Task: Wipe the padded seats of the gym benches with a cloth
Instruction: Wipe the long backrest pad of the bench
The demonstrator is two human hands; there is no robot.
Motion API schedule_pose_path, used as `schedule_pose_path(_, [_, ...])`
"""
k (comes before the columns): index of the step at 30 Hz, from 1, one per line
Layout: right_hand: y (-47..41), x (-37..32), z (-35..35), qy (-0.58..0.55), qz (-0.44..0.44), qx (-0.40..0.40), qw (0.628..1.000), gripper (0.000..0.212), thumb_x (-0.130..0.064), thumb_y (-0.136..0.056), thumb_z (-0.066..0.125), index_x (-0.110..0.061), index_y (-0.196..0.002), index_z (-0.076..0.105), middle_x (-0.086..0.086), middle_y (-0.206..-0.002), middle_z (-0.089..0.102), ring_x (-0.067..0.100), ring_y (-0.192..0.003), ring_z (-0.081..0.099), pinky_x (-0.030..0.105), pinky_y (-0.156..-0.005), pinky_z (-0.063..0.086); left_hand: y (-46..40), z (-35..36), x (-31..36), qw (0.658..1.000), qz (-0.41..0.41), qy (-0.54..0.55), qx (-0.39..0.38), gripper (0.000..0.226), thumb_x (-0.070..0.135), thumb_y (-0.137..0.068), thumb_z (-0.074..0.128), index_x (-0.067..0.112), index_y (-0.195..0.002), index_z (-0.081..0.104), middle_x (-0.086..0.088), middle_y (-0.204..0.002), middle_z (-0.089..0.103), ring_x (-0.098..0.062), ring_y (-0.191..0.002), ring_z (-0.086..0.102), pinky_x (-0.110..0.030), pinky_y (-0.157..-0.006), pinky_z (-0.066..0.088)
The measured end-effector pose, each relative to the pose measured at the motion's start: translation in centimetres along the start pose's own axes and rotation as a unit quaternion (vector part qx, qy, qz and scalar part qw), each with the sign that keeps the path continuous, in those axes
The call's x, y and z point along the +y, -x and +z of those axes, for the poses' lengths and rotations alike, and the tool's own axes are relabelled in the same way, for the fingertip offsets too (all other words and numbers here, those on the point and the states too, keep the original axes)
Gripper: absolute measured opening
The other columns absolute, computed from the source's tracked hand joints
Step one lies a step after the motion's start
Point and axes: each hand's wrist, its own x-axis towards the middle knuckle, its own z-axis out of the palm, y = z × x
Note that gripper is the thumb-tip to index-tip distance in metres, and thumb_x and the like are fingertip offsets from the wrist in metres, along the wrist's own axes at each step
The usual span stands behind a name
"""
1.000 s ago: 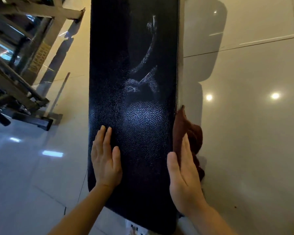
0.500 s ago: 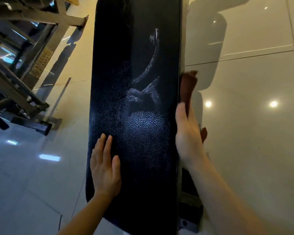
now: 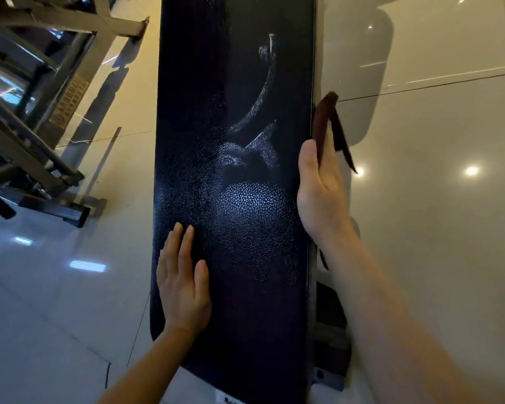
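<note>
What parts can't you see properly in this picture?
- Cloth: mostly hidden behind the right hand and the seat's edge, head view.
- Padded seat: far and near ends cut off by the frame.
- Bench frame below: covered by the seat and right forearm.
- Left hand: its palm is hidden, flat on the seat.

Padded seat (image 3: pixel 233 199): long, narrow, black, pebbled leather-like cover, running from near edge of view to the top. Rounded near-left corner. Surface shows pale curved streaks and a glossy lit patch around mid-length. Cloth (image 3: pixel 325 123): dark reddish-brown, folded into a narrow strip, lying against the seat's right side edge about mid-length, upper end standing just above the pad's edge. One dark tail of it hangs off to the right, away from the seat.
</note>
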Motion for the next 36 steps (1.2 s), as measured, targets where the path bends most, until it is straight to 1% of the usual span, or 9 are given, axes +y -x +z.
schedule_pose_path(3, [0.1,0.4,0.1,0.015,0.023,-0.021,0.999,0.056,-0.044,-0.104,0.023,-0.026,-0.156,0.014,-0.008,-0.16,0.024,0.004,-0.145,0.017,0.029,-0.121,0.014,0.0,-0.1,0.0,1.0,0.0,0.007,0.002,0.054,0.037,-0.096,0.027,0.028,-0.149,0.023,0.008,-0.156,0.021,-0.019,-0.144,0.023,-0.055,-0.114,0.022])
schedule_pose_path(9, [10.5,3.5,-0.2,-0.006,0.024,-0.062,0.998,0.064,-0.052,-0.097,0.028,-0.03,-0.156,0.012,-0.016,-0.16,0.019,-0.001,-0.147,0.013,0.039,-0.122,0.016,-0.1,0.0,0.0,1.0,0.001,0.007,0.005,0.055,0.037,-0.096,0.028,0.027,-0.149,0.024,0.01,-0.155,0.02,-0.018,-0.144,0.023,-0.054,-0.114,0.022])
schedule_pose_path(16, [12.2,2.3,0.0,0.006,0.03,-0.05,0.998,0.054,-0.053,-0.095,0.024,-0.046,-0.146,0.006,-0.03,-0.158,0.009,-0.011,-0.144,0.005,0.007,-0.114,0.005,0.1,0.1,-0.1,1.0,-0.003,0.004,0.004,0.055,0.038,-0.096,0.026,0.03,-0.15,0.022,0.013,-0.155,0.017,-0.015,-0.145,0.019,-0.05,-0.116,0.017])
schedule_pose_path(21, [2.1,0.9,0.1,0.046,0.019,-0.021,0.999,0.055,-0.04,-0.106,0.026,-0.024,-0.156,0.009,-0.005,-0.16,0.021,0.005,-0.144,0.018,0.025,-0.118,0.014,0.0,0.2,-0.1,1.0,-0.012,0.006,0.001,0.057,0.04,-0.094,0.026,0.029,-0.15,0.025,0.016,-0.155,0.016,-0.016,-0.145,0.019,-0.046,-0.117,0.015])
schedule_pose_path(24, [-0.5,0.6,0.0,0.054,-0.012,-0.01,0.998,0.059,-0.045,-0.104,0.023,-0.02,-0.157,0.013,0.001,-0.145,0.039,0.017,-0.132,0.034,0.029,-0.11,0.024,0.0,0.2,0.1,1.0,-0.015,0.005,-0.001,0.057,0.041,-0.093,0.026,0.027,-0.149,0.026,0.015,-0.154,0.016,-0.017,-0.144,0.019,-0.044,-0.116,0.014])
schedule_pose_path(28, [4.2,2.8,-0.4,0.039,0.01,-0.042,0.998,0.057,-0.044,-0.103,0.023,-0.026,-0.156,0.016,-0.01,-0.158,0.028,0.002,-0.144,0.02,0.025,-0.119,0.013,-0.1,0.0,0.2,1.0,-0.013,0.006,0.001,0.059,0.041,-0.093,0.027,0.026,-0.149,0.028,0.015,-0.153,0.016,-0.018,-0.144,0.02,-0.042,-0.116,0.014])
schedule_pose_path(31, [8.7,4.3,-0.5,0.028,0.052,-0.04,0.997,0.064,-0.051,-0.096,0.024,-0.027,-0.155,0.019,-0.008,-0.155,0.034,0.004,-0.143,0.026,0.031,-0.12,0.019,-0.2,0.0,0.2,1.0,-0.014,0.0,0.001,0.059,0.042,-0.093,0.026,0.026,-0.15,0.027,0.014,-0.154,0.017,-0.019,-0.144,0.021,-0.042,-0.116,0.014])
schedule_pose_path(34, [12.4,5.1,-0.5,0.004,0.056,-0.047,0.997,0.056,-0.047,-0.096,0.026,-0.038,-0.151,0.015,-0.026,-0.152,0.028,-0.012,-0.14,0.021,0.013,-0.115,0.017,-0.2,0.0,0.1,1.0,-0.012,0.003,0.002,0.06,0.043,-0.093,0.024,0.024,-0.149,0.029,0.01,-0.155,0.02,-0.019,-0.144,0.02,-0.043,-0.117,0.015])
schedule_pose_path(36, [15.1,5.6,-0.7,0.004,0.07,-0.045,0.996,0.052,-0.05,-0.097,0.026,-0.044,-0.148,0.017,-0.034,-0.138,0.036,-0.014,-0.13,0.034,0.009,-0.107,0.026,-0.1,-0.1,0.2,1.0,-0.011,0.008,0.006,0.06,0.044,-0.093,0.025,0.023,-0.149,0.031,0.006,-0.156,0.023,-0.019,-0.144,0.021,-0.044,-0.118,0.016])
